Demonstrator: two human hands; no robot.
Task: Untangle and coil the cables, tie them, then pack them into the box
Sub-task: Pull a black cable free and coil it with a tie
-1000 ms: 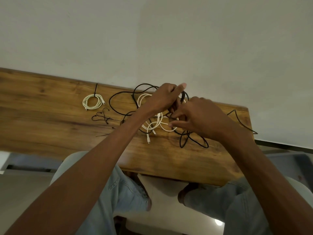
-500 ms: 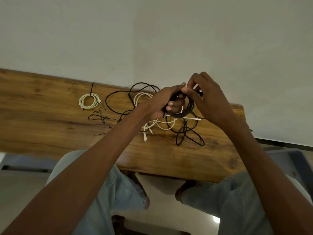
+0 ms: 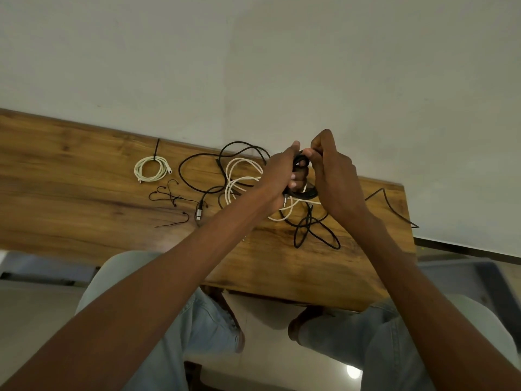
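The left hand (image 3: 284, 173) grips the black coil (image 3: 303, 193) upright above the tabletop (image 3: 84, 193); the right hand (image 3: 332, 170) pinches its top strand, with loose cable trailing below.

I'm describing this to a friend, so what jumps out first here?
Two hands meet mid-table: the left hand grips a coil of black cable while the right hand pinches its top. Under them sprawls a tangle of white cable; a tied white coil lies far left.
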